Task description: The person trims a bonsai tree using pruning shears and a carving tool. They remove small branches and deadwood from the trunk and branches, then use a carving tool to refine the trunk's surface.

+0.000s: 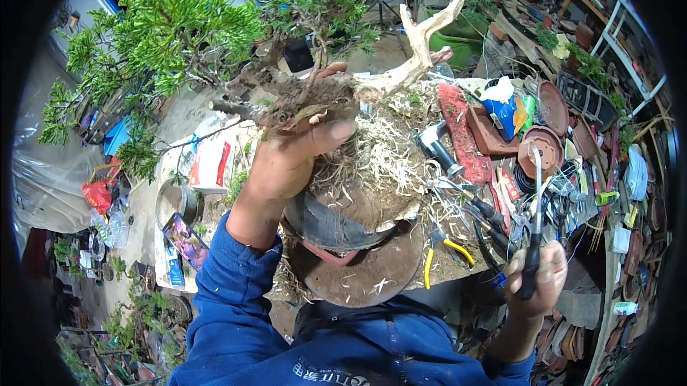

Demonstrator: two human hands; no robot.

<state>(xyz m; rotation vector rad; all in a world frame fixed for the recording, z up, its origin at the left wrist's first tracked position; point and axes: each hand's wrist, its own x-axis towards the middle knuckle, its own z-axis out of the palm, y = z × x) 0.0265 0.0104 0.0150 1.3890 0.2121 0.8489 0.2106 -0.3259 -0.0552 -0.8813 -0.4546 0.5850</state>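
My left hand (290, 160) is wrapped round the base of a juniper bonsai (179, 35), thumb on top of its soil-covered underside. Green foliage spreads to the far left, and a pale bare deadwood branch (422, 42) sticks out to the right. Below the hand stands a dark round pot (325, 225) with soil, resting on a brown round turntable (358, 278) strewn with wood shavings. At the right, my right hand (540, 278) grips the black handle of a tool (535, 207) with a long thin metal shaft, its upper end bent. The tool is apart from the tree.
Yellow-handled pliers (444, 248) lie right of the turntable. A black and silver power tool (438, 148) lies beside a red fuzzy strip (461, 132). Brown clay pots (547, 153) and more hand tools crowd the table's right side. A red and white bag (211, 164) stands at the left.
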